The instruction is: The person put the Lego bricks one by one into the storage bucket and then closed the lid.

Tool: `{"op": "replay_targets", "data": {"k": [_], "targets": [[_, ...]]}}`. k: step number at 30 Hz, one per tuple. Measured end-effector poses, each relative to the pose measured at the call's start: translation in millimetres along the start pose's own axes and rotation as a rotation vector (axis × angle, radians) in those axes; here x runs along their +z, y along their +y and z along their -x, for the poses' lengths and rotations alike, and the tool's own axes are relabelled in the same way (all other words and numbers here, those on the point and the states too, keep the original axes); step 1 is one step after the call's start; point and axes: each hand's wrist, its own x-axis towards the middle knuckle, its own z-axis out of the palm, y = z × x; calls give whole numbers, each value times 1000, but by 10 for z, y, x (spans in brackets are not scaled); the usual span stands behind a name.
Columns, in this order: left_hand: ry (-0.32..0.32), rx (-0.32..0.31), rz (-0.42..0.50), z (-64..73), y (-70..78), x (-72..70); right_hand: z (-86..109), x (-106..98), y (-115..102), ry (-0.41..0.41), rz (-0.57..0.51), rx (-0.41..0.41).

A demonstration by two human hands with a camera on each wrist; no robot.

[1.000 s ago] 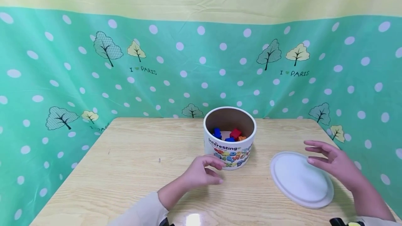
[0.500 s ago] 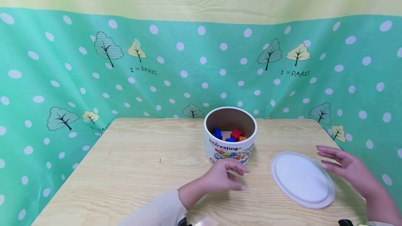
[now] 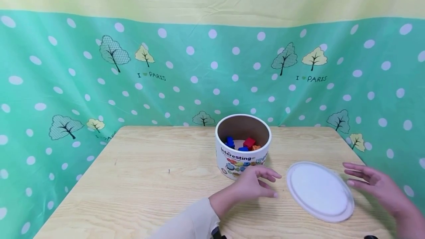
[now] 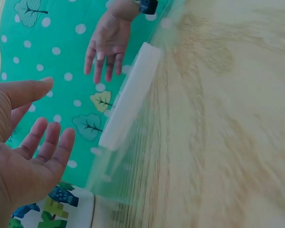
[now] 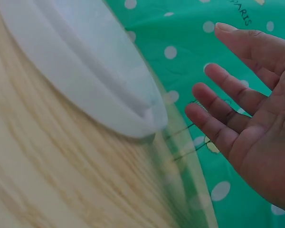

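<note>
A round white lid [image 3: 320, 191] lies on the table at the right in the head view, and its pale edge fills the upper left of the right wrist view. My left hand [image 3: 251, 185], fingers loosely bent and holding nothing, is between the bucket and the lid. Just past the lid's right edge is my right hand [image 3: 375, 185], its fingers apart and nothing in them. Behind my left hand stands a white printed bucket [image 3: 229, 158], its top uncovered. Inside it lie blue blocks [image 3: 230, 142], a red block [image 3: 249, 142] and an orange block [image 3: 255, 148].
The wooden table [image 3: 149, 180] runs back to a green dotted curtain [image 3: 179, 84] with tree prints. Its right edge passes close to the lid and my right hand. A small dark mark [image 3: 168, 171] shows on the wood left of the bucket.
My left hand has moved right, from in front of the bucket toward the lid. My right hand has shifted right, off the lid's upper edge. Bucket and lid stay in place.
</note>
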Motion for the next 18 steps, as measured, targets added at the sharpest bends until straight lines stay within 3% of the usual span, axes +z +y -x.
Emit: {"op": "replay_targets", "data": {"k": [7,12,18], "targets": [[-12,-65,18,-125,-66,111,30,-14,117,-31,2,84],[8,-134,-19,-216,-92,183,6,-26,177,-51,-22,86],[12,-138,-82,-356,-194,245,-2,-65,244,-107,-42,141]]}}
